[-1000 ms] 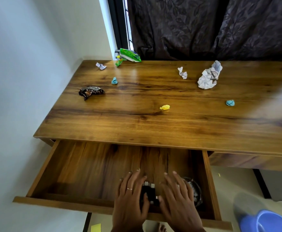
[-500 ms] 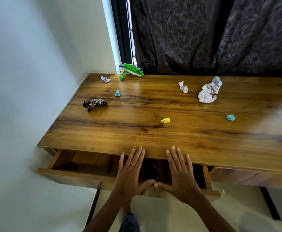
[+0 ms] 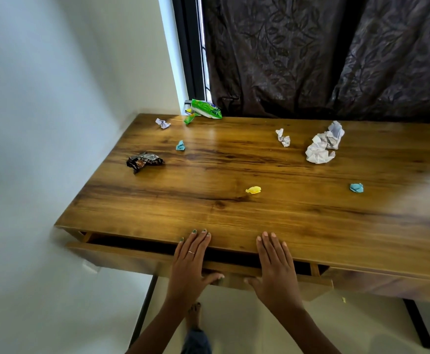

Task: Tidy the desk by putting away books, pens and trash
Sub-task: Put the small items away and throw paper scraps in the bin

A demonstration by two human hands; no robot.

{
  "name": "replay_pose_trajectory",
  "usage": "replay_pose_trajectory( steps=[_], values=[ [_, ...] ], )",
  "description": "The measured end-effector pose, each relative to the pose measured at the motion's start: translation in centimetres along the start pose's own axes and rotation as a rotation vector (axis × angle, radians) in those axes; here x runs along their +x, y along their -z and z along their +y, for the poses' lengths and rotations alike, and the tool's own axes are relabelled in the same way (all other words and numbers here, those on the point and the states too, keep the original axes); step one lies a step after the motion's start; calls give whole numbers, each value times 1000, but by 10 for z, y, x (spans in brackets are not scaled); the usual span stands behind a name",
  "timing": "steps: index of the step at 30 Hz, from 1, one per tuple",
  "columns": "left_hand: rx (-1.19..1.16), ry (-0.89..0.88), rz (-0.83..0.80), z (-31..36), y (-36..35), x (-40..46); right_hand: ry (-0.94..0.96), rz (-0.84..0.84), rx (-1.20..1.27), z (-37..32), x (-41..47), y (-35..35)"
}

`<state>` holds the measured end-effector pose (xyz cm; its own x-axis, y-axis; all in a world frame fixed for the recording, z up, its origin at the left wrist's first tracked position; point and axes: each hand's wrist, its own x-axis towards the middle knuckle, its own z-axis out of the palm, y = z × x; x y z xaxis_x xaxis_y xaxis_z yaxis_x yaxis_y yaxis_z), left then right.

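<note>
My left hand (image 3: 188, 264) and right hand (image 3: 275, 267) press the drawer (image 3: 132, 256) front with straight, released fingers, to close it; trash like the crumpled paper (image 3: 321, 149) lies on the tabletop (image 3: 234, 213).

My left hand (image 3: 189, 264) has green-painted nails and a thin silver ring. Desk (image 3: 234, 213) is warm brown woodgrain with dark streaks. Curtain (image 3: 323, 54) is dark brown-grey with a leaf pattern. Trash: green wrapper (image 3: 205, 109), dark brown wrapper (image 3: 143, 160) with silver foil, white crumpled paper (image 3: 321, 146), yellow scrap (image 3: 253, 189), blue scraps (image 3: 356, 187).
</note>
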<state>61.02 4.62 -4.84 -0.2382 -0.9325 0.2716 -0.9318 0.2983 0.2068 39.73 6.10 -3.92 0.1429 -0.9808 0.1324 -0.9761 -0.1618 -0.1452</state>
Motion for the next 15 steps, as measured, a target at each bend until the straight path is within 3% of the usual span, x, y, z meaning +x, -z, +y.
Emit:
replay_pose_trajectory(
  steps=[5, 9, 15],
  values=[
    [-74, 136, 73, 12, -11, 11, 59, 237, -22, 3, 8, -16],
    [-70, 140, 117, 13, -15, 14, 92, 362, -1, 13, 10, -22],
    [-76, 152, 99, 13, -16, 12, 106, 357, 72, 15, 8, -16]
  ],
)
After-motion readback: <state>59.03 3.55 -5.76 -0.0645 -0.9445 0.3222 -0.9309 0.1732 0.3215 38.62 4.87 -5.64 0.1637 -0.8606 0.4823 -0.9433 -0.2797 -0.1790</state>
